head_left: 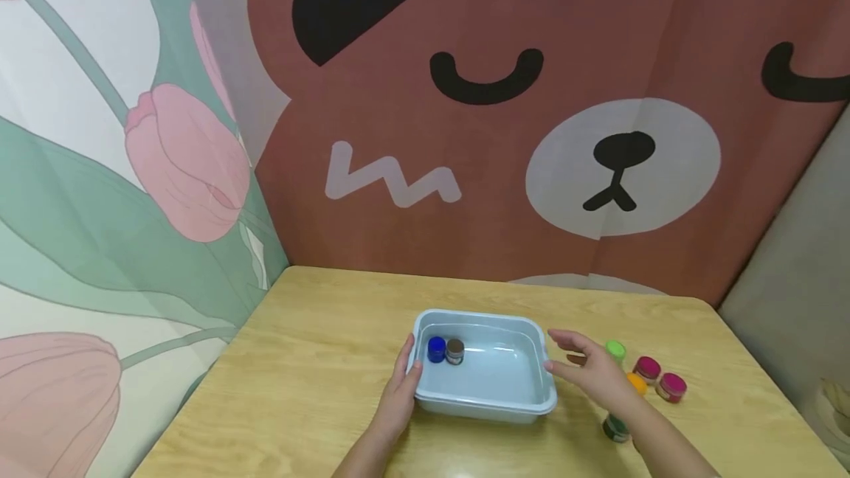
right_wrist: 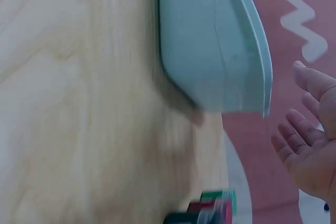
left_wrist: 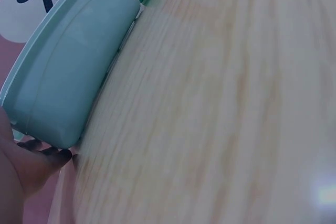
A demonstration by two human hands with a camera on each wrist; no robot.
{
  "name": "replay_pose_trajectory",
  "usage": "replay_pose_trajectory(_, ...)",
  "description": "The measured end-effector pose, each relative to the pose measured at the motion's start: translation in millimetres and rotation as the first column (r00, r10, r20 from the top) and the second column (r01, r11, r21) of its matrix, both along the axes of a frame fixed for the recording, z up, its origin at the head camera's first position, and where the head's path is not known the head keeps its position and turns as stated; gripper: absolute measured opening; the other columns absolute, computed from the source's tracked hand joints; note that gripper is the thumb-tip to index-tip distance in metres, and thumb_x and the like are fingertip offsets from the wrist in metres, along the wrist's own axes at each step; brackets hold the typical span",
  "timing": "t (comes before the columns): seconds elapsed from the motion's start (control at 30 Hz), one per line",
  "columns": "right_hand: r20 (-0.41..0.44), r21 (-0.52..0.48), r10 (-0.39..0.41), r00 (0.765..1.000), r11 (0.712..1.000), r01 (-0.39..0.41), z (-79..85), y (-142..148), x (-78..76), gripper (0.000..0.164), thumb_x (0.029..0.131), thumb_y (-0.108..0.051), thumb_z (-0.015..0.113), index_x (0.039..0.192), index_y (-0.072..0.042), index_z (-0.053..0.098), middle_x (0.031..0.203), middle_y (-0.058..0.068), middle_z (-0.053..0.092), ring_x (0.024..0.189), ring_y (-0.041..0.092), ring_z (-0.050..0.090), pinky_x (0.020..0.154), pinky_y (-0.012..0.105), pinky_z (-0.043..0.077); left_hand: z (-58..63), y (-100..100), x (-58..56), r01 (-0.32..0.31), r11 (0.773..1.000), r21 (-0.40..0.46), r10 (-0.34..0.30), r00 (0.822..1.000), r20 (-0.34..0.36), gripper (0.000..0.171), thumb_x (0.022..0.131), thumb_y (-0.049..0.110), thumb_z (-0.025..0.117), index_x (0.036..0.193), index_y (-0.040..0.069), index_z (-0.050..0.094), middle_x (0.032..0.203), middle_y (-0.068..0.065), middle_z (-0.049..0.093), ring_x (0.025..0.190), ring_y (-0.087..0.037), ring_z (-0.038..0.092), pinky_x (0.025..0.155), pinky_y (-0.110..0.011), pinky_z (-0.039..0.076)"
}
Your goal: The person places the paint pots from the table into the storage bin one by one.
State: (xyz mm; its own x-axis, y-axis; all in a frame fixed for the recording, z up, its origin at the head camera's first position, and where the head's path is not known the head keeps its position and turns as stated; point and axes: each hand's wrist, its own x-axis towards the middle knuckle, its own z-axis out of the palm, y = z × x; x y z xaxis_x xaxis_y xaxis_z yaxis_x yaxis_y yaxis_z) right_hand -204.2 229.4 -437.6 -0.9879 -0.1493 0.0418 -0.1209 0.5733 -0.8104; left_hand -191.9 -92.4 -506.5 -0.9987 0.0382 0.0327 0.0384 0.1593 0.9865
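A light blue plastic basin (head_left: 485, 406) stands on the wooden table, with a blue-lidded jar (head_left: 436, 350) and a brown-lidded jar (head_left: 454, 351) side by side near its left end. My left hand (head_left: 397, 397) grips the basin's left side, thumb at the rim; in the left wrist view its fingers (left_wrist: 52, 156) curl against the lower corner. At the opposite end is my right hand (head_left: 598, 375), thumb and fingers spread by the right rim. The right wrist view shows this hand (right_wrist: 312, 145) apart from the basin wall (right_wrist: 210, 40), holding nothing.
Right of the basin, around my right forearm, stand more small jars: one green-lidded (head_left: 615, 350), two magenta-lidded (head_left: 672, 387), one orange-lidded (head_left: 637, 383) and one dark (head_left: 615, 429). Printed curtains hang behind the table (head_left: 299, 360) and along its left side.
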Motion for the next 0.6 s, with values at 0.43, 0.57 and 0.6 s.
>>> replay_pose_trajectory(0.43,0.078,0.095,-0.176,0.981,0.981,0.168,-13.8,63.2,42.6,0.070,0.092,-0.038,0.067,0.146,-0.002,0.042,0.146,0.028,0.044,0.130,0.047,0.046,0.094,0.042,0.056,5.9,0.9,1.8,-0.011,1.000,-0.002,0.011,1.000,0.006,0.054,0.106,0.026,0.038,0.157,0.018,0.023,0.162,-0.016,0.022,0.148,-0.047,0.017,0.115,-0.072,0.013)
replay_pose_trajectory(0.57,0.138,0.137,-0.224,0.965,0.969,0.206,-21.5,79.0,49.3,0.076,0.093,-0.043,0.065,0.147,0.001,0.037,0.148,0.031,0.039,0.132,0.048,0.042,0.101,0.052,0.049,5.4,1.1,1.9,-0.007,1.000,-0.001,0.007,1.000,0.006,0.053,0.106,0.026,0.037,0.157,0.018,0.023,0.163,-0.016,0.021,0.148,-0.047,0.016,0.115,-0.071,0.012)
replay_pose_trajectory(0.6,0.154,0.144,-0.235,0.960,0.966,0.213,-23.3,82.6,50.6,0.078,0.093,-0.045,0.064,0.148,0.001,0.035,0.150,0.031,0.037,0.133,0.048,0.040,0.104,0.055,0.045,5.1,1.2,2.0,-0.008,1.000,0.000,0.008,1.000,0.008,0.053,0.106,0.026,0.037,0.157,0.018,0.023,0.163,-0.016,0.021,0.148,-0.047,0.016,0.115,-0.071,0.012)
